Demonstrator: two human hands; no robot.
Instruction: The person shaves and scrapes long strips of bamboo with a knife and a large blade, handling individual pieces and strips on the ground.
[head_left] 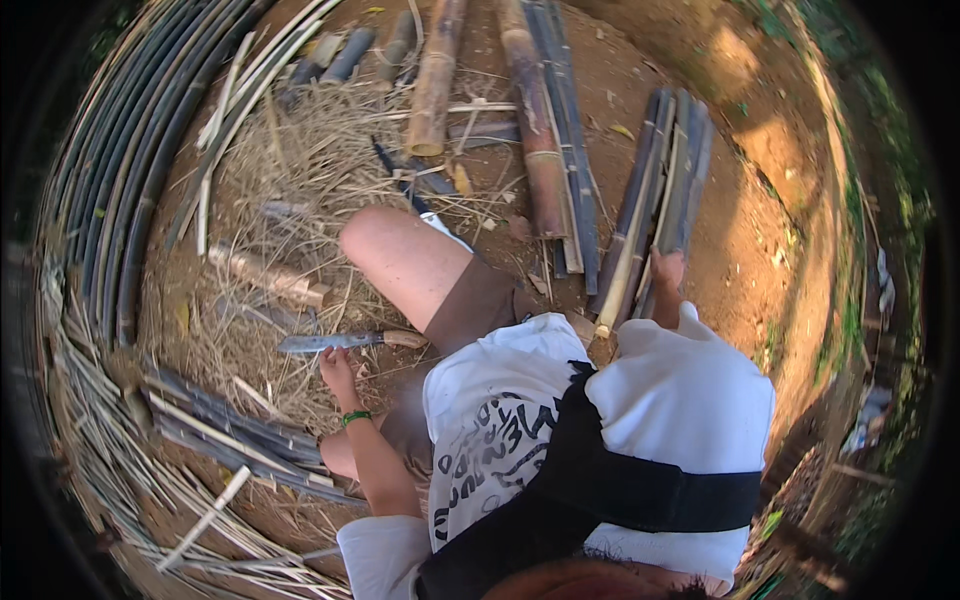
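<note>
My left hand, with a green band at the wrist, pinches the blade of a machete. The machete's wooden handle points right, toward my bent leg. Out to the right, my right hand is closed around the near end of a dark split bamboo piece. That piece belongs to a small bundle lying on the dirt, with a paler split length beside it. My arm and sleeve partly hide the bundle's near end.
Thick bamboo poles lie ahead. Straw-like shavings cover the ground at left, around a wooden block. Long dark bamboo strips line the far left; thin pale strips lie lower left. A dirt bank rises at right.
</note>
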